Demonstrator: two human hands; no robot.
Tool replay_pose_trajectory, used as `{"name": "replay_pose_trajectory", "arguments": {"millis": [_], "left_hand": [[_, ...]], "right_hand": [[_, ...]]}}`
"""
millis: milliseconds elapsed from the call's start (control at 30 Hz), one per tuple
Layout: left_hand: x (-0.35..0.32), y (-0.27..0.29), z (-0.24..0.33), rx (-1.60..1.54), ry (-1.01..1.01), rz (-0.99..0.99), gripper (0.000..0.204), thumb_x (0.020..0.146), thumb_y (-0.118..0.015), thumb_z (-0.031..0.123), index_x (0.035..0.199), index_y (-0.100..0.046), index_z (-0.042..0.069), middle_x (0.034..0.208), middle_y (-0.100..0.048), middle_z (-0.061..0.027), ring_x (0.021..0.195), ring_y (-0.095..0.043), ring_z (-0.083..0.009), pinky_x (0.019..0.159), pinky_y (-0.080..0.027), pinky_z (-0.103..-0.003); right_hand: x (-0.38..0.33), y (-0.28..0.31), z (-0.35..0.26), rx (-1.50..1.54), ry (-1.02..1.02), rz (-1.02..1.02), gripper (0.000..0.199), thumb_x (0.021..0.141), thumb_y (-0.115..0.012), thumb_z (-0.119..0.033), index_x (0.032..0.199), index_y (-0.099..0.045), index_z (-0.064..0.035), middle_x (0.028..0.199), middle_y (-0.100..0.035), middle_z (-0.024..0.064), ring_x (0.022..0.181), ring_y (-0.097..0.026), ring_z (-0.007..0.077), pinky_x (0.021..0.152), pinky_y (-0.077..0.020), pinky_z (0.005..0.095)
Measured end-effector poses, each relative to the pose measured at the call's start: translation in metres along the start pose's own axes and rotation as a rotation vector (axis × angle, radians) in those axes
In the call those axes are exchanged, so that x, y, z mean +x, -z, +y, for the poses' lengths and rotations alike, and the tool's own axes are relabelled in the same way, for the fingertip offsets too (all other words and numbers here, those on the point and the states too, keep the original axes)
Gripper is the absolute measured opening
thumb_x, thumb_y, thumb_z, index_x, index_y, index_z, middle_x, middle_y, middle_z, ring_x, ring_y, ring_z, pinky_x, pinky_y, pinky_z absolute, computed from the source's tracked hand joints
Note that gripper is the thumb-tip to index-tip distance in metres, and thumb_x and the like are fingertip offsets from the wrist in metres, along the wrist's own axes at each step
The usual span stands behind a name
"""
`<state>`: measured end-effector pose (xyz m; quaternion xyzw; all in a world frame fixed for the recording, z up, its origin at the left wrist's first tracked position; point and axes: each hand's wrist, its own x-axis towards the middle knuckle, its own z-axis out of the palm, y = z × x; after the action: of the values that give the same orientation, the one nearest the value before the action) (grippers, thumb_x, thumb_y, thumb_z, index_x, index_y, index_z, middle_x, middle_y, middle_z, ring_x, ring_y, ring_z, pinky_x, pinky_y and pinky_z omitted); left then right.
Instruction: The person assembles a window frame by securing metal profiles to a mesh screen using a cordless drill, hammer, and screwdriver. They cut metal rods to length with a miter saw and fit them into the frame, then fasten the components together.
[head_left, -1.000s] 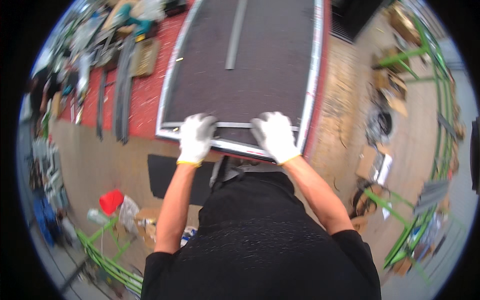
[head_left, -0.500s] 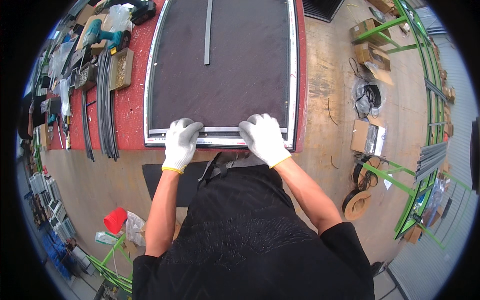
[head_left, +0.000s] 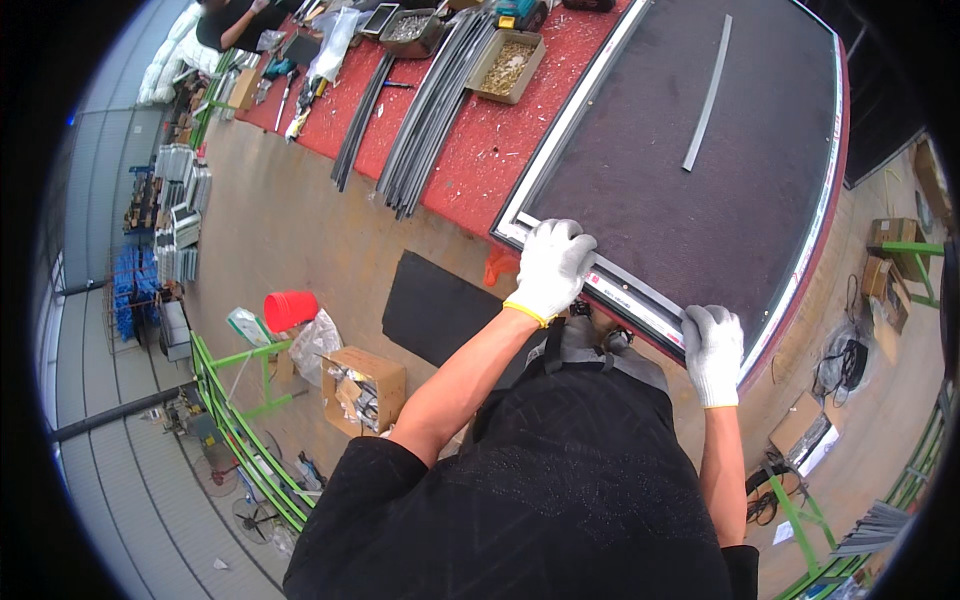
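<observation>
A dark flat panel (head_left: 640, 190) in a white-edged frame (head_left: 573, 120) lies on the red-covered workbench. Along its near edge runs a thin grey strip (head_left: 642, 287), just inside the frame. My left hand (head_left: 552, 268), in a white glove, has its fingers curled over the strip near the left corner. Towards the right corner, my gloved right hand (head_left: 713, 352) grips the same edge; its fingertips are bent onto the strip, and the strip's end is hidden beneath it. Another grey strip (head_left: 708, 95) lies loose on the panel, untouched.
Left of the panel, the red bench (head_left: 460, 185) carries a bundle of grey strips (head_left: 432, 115), a tray of small brass-coloured pieces (head_left: 507, 66) and tools. A co-worker's arm (head_left: 240, 28) shows at far left. On the floor stand a cardboard box (head_left: 362, 390) and red bucket (head_left: 290, 310).
My view has swung left, so the bench appears tilted and further right. Both hands remain at the near strip and now sit closer to its ends.
</observation>
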<state>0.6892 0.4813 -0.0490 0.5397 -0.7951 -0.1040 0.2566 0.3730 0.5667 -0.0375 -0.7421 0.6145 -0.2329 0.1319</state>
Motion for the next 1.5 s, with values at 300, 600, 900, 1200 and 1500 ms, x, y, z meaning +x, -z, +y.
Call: {"name": "replay_pose_trajectory", "arguments": {"millis": [300, 600, 900, 1200, 1500], "left_hand": [[0.0, -0.001, 0.002, 0.004, 0.062, 0.012, 0.011, 0.09, -0.081, 0.017, 0.101, -0.081, 0.014, 0.106, -0.07, -0.0066, 0.11, -0.067, -0.035, 0.097, -0.053, -0.051], [-0.004, 0.004, 0.009, 0.067, 0.113, -0.036, 0.016, 0.089, -0.079, 0.015, 0.105, -0.08, 0.015, 0.108, -0.07, -0.0069, 0.109, -0.066, -0.0346, 0.096, -0.054, -0.051], [0.006, 0.023, -0.001, 0.172, -0.015, -0.261, 0.018, 0.089, -0.068, 0.011, 0.103, -0.079, 0.01, 0.102, -0.074, -0.0176, 0.102, -0.073, -0.0407, 0.091, -0.058, -0.054], [0.004, 0.034, -0.005, 0.177, -0.071, -0.33, 0.048, 0.076, -0.067, -0.003, 0.122, -0.071, 0.01, 0.128, -0.068, -0.014, 0.121, -0.063, -0.0406, 0.104, -0.057, -0.051], [-0.002, 0.027, -0.006, 0.258, -0.086, -0.307, 0.047, 0.077, -0.067, -0.005, 0.121, -0.071, 0.01, 0.124, -0.068, -0.0141, 0.116, -0.063, -0.04, 0.099, -0.056, -0.051]], "right_hand": [[-0.001, -0.001, -0.003, -0.042, 0.026, 0.028, 0.021, 0.095, -0.083, -0.011, 0.115, -0.078, -0.012, 0.109, -0.074, 0.0103, 0.1, -0.068, 0.034, 0.09, -0.0537, 0.0481], [0.002, 0.002, -0.003, -0.015, 0.012, 0.006, 0.021, 0.092, -0.084, -0.006, 0.112, -0.079, -0.0087, 0.109, -0.076, 0.0121, 0.103, -0.071, 0.0346, 0.093, -0.0566, 0.0467], [0.003, 0.002, 0.0, -0.044, -0.018, -0.103, 0.015, 0.094, -0.077, -0.016, 0.105, -0.085, -0.008, 0.102, -0.08, 0.0162, 0.099, -0.075, 0.0398, 0.087, -0.0587, 0.0515], [-0.027, 0.012, -0.026, -0.047, -0.169, -0.018, 0.039, 0.087, -0.079, -0.021, 0.124, -0.075, -0.0098, 0.121, -0.071, 0.0173, 0.112, -0.067, 0.0394, 0.095, -0.0546, 0.0542], [-0.054, 0.038, 0.005, -0.222, -0.151, -0.231, 0.038, 0.096, -0.065, -0.008, 0.133, -0.071, -0.0039, 0.128, -0.071, 0.0174, 0.12, -0.069, 0.0382, 0.101, -0.0576, 0.0502]]}}
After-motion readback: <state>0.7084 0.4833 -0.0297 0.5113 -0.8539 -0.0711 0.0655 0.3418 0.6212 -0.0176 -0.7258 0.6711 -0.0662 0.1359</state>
